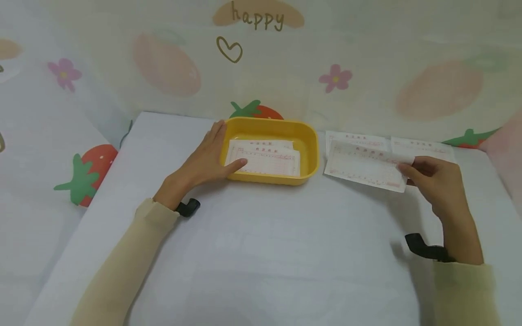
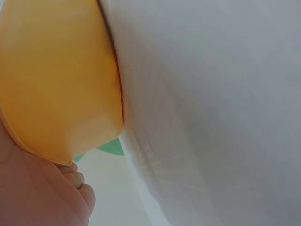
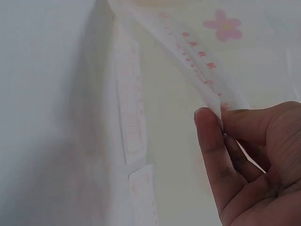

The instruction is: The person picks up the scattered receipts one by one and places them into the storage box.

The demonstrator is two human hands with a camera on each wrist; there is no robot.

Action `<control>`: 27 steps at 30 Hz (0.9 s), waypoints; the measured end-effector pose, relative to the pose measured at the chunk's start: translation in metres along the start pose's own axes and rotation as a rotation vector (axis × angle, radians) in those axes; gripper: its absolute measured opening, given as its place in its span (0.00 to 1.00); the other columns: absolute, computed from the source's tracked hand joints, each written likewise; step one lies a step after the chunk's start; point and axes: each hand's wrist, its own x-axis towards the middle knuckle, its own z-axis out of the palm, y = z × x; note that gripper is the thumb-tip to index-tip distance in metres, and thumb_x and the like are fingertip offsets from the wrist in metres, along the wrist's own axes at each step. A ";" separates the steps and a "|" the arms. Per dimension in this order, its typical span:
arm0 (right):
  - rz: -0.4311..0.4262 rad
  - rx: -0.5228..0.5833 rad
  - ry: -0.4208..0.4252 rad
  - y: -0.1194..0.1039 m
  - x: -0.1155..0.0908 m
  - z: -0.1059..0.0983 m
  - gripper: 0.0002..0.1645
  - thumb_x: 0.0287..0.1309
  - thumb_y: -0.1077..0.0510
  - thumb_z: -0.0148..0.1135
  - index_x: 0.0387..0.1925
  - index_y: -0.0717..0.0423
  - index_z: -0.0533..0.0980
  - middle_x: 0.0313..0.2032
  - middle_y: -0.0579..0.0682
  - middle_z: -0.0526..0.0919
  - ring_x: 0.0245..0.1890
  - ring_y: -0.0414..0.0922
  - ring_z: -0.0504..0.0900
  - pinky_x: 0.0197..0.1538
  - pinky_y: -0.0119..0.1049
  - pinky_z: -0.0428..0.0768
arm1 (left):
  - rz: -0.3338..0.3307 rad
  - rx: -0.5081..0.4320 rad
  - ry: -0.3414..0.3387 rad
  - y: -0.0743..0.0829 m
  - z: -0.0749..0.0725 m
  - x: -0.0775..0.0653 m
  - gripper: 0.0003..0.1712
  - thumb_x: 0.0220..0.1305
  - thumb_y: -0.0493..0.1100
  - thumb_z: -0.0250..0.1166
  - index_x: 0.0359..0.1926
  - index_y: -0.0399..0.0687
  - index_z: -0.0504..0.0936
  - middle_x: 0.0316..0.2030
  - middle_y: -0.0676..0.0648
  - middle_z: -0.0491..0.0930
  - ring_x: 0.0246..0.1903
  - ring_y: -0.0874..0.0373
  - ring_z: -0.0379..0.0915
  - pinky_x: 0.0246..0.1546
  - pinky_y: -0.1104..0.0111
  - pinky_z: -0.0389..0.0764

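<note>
A yellow plastic basket (image 1: 271,180) stands on the white table with printed paper slips (image 1: 265,163) lying inside, one overlapping another. My left hand (image 1: 208,156) holds the basket's left end, its thumb reaching over the rim above the slips; in the left wrist view, the hand (image 2: 42,188) lies along the basket's edge (image 2: 61,84). To the right, my right hand (image 1: 438,181) pinches the right edge of a raised paper slip (image 1: 363,167) with red print. The right wrist view shows thumb and fingertips meeting on this slip (image 3: 197,61).
Behind the raised slip, two more printed slips (image 1: 356,139) (image 1: 424,148) lie side by side near the table's back edge. A patterned cloth (image 1: 261,68) with strawberries and flowers hangs behind the white table (image 1: 285,253). Each wrist wears a black strap mount (image 1: 424,246).
</note>
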 end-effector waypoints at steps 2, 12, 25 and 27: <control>0.010 0.121 -0.006 -0.004 0.001 -0.003 0.18 0.60 0.49 0.71 0.43 0.58 0.82 0.27 0.24 0.83 0.26 0.30 0.84 0.35 0.19 0.81 | 0.008 0.005 -0.002 0.001 0.001 0.001 0.67 0.59 0.82 0.51 0.80 0.55 0.26 0.81 0.55 0.23 0.82 0.50 0.27 0.82 0.49 0.42; 0.051 0.503 -0.129 -0.044 0.015 -0.001 0.09 0.57 0.56 0.73 0.37 0.54 0.81 0.33 0.38 0.85 0.34 0.34 0.82 0.41 0.22 0.84 | -0.009 0.010 -0.009 0.002 0.000 0.002 0.67 0.59 0.82 0.51 0.80 0.57 0.25 0.81 0.56 0.22 0.82 0.48 0.28 0.81 0.48 0.44; 0.007 0.211 -0.300 -0.099 0.032 0.078 0.25 0.64 0.47 0.67 0.53 0.60 0.75 0.44 0.40 0.82 0.40 0.35 0.84 0.47 0.24 0.85 | 0.010 0.031 0.007 0.001 0.002 0.004 0.67 0.59 0.82 0.51 0.81 0.53 0.26 0.82 0.51 0.24 0.82 0.50 0.28 0.82 0.49 0.44; 0.017 0.204 -0.319 -0.108 0.034 0.089 0.25 0.64 0.47 0.67 0.54 0.59 0.75 0.46 0.43 0.82 0.40 0.36 0.85 0.47 0.24 0.85 | 0.022 0.034 0.015 0.001 0.001 0.004 0.67 0.60 0.81 0.52 0.81 0.52 0.27 0.82 0.49 0.26 0.82 0.49 0.28 0.82 0.49 0.44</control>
